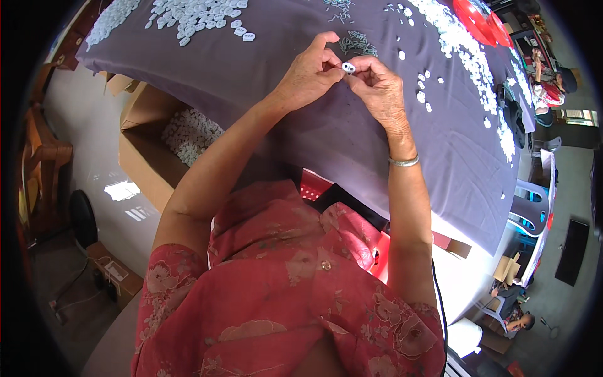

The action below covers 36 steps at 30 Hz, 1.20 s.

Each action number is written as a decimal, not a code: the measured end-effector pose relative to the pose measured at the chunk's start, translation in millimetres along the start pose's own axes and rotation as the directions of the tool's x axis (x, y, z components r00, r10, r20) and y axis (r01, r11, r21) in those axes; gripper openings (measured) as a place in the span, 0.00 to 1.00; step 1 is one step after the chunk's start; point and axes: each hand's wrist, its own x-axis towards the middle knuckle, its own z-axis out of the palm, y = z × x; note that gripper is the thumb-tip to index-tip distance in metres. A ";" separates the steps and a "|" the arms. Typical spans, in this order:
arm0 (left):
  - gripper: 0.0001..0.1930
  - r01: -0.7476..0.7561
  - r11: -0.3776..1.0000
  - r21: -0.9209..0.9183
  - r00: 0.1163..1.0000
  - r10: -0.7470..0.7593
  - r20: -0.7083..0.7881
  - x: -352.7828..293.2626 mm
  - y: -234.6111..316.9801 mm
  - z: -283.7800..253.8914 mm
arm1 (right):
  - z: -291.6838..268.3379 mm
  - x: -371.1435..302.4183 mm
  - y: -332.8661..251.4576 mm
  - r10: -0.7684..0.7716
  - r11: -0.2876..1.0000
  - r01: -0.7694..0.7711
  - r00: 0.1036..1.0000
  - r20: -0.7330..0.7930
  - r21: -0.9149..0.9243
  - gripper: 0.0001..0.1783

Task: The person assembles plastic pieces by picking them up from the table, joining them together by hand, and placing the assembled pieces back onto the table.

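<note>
Over the cloth-covered table, a small white oval plastic piece (348, 67) with dark holes in its face is pinched between my two hands. Thumb and index finger of my right hand (381, 90) close on its right side. From the other side, the thumb and a curled finger of my left hand (309, 74) grip its left edge, while the index finger sticks up, bent. Whether the left fingertips also hold something smaller is hidden. Just beyond the hands lies a small pile of thin dark-grey screws or pins (358, 43).
White plastic pieces heap on the grey-purple cloth (264, 50) at far left (195, 16) and along the right (468, 60). Red basins (475, 22) stand far right. A cardboard box (147, 157) of white pieces is below the left edge. Other people (546, 91) sit farther right.
</note>
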 end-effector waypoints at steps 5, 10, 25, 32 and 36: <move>0.28 0.051 0.995 -0.086 0.997 -0.046 0.062 1.7 -0.2 -5.4 | 0.8 -2.0 -10.5 -0.035 0.991 0.037 0.999 0.018 -0.126 0.12; 0.27 0.059 0.992 -0.114 0.990 -0.043 0.136 1.2 -0.8 -10.2 | 2.5 -5.2 -15.2 -0.102 0.974 0.094 0.994 -0.030 -0.208 0.11; 0.18 0.011 0.981 -0.191 0.992 0.014 0.129 1.0 -3.7 -6.9 | 7.9 -6.6 -16.9 -0.232 0.926 0.221 0.973 -0.001 -0.306 0.13; 0.19 0.000 0.988 -0.155 0.990 0.022 0.142 -1.0 0.0 -7.6 | 4.9 -6.0 -19.0 -0.321 0.806 0.334 0.940 0.113 -0.489 0.12; 0.21 -0.025 0.988 -0.150 0.982 0.053 0.182 -0.9 -2.1 -7.8 | 2.3 -7.3 -18.5 -0.356 0.713 0.417 0.908 0.221 -0.564 0.11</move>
